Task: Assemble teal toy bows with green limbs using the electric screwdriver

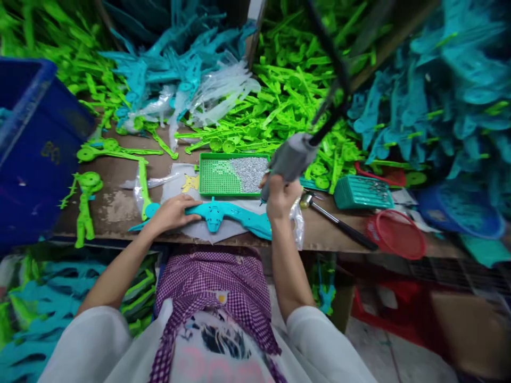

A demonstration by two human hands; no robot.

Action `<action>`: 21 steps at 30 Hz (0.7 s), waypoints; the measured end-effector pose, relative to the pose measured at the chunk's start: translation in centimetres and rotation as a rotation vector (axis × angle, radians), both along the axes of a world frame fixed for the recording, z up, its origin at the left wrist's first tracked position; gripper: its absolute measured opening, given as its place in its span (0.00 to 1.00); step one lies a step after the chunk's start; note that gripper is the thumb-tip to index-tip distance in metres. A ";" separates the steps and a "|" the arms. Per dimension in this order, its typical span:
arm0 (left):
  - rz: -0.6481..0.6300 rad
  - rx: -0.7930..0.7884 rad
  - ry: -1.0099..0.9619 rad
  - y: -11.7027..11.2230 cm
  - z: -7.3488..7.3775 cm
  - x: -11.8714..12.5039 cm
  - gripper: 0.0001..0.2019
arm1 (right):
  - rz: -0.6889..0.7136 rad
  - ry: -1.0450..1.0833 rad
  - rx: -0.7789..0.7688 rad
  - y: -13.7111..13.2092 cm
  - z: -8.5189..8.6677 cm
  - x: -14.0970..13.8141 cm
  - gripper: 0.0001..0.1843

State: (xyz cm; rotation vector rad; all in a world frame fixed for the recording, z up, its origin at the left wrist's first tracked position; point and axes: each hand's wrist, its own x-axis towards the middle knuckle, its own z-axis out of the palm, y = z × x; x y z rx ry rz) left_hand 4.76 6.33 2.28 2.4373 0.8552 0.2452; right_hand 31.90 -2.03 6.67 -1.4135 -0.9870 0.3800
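Observation:
A long turquoise plastic part [213, 217] lies across a pale cloth [195, 231] at the table's front edge. My left hand [174, 214] grips its left portion, fingers and thumb closed on it. My right hand [279, 197] is wrapped round a grey electric screwdriver [293, 156], which hangs from a dark cord. The screwdriver's tip points down near the right end of the turquoise part; I cannot tell whether it touches. Just behind the part sits a green tray [219, 192], its right side full of small silvery screws [251, 173].
Heaped lime-green parts [295, 106] and turquoise parts [175, 64] fill the back. A blue bin [35, 149] stands left. At right lie a hammer [339, 223], a teal basket [361, 194] and a red basket [399, 234]. Loose green parts [85, 205] rest at left.

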 end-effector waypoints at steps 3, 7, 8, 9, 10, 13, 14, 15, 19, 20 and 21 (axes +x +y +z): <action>0.026 0.098 -0.163 -0.9 0.1 -0.2 0.22 | -0.069 -0.103 0.054 3.2 1.2 -3.4 0.20; 0.446 0.310 -0.433 -1.3 0.4 -2.7 0.20 | 0.029 -0.082 0.099 5.8 3.4 -7.1 0.18; 0.614 0.341 -0.456 -1.1 0.2 -3.8 0.21 | 0.055 -0.082 0.108 6.1 3.8 -7.6 0.18; 0.767 0.342 -0.460 -0.8 0.0 -5.0 0.23 | 0.063 -0.083 0.120 6.2 4.1 -7.9 0.19; 0.883 0.304 -0.454 -0.4 -0.5 -6.2 0.27 | 0.052 -0.076 0.132 5.9 4.1 -8.3 0.20; 1.017 -0.031 -0.517 0.7 -2.0 -9.1 0.36 | 0.065 0.108 0.076 2.9 2.6 -10.3 0.21; 1.023 -0.167 -0.587 0.8 -2.4 -9.7 0.38 | 0.165 0.242 -0.016 1.4 1.6 -11.5 0.19; 1.024 -0.286 -0.672 0.8 -2.6 -10.1 0.39 | 0.355 0.419 -0.176 -0.1 0.6 -13.0 0.18; 0.958 -0.573 -0.921 -0.3 -1.7 -10.5 0.39 | 0.807 1.104 -0.683 -3.8 -3.0 -19.2 0.23; 0.926 -0.620 -0.942 -0.8 -1.3 -10.7 0.37 | 0.820 1.193 -0.720 -3.9 -3.5 -20.3 0.24; 0.902 -0.657 -0.959 -1.3 -0.9 -10.8 0.36 | 0.815 1.247 -0.744 -3.8 -4.0 -21.0 0.24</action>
